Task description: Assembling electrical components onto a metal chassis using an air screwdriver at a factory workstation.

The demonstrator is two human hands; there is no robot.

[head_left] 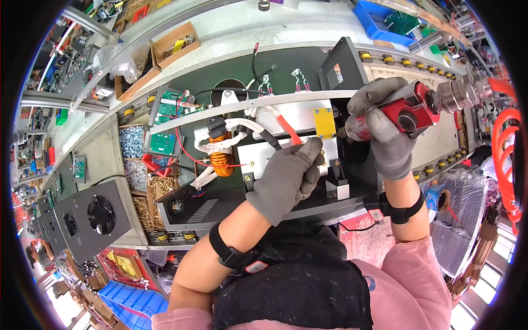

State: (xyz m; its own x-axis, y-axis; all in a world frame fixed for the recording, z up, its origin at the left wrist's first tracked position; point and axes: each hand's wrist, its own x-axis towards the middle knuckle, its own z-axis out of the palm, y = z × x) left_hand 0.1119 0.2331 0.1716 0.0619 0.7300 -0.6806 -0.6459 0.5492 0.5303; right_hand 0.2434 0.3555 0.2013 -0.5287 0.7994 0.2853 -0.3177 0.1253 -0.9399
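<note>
An open grey metal chassis (203, 212) lies on the bench, with an orange wound coil (221, 159), white aluminium plates (258, 157) and green circuit boards (163, 142) inside. My left hand (286, 179), in a grey glove, rests its fingertips on the white plate near a small part by the yellow tag (324, 122). My right hand (385, 126), also gloved, grips a red pneumatic screwdriver (410, 110) whose tip points left toward the same spot. The bit's end is hidden behind my left fingers.
Trays of screws (132, 142) and brass parts (157, 190) sit left of the chassis. Grey fan panels (91, 217) lie at the lower left. A coiled orange air hose (503, 148) hangs right. Cardboard boxes (173, 44) and a blue bin (379, 19) stand behind.
</note>
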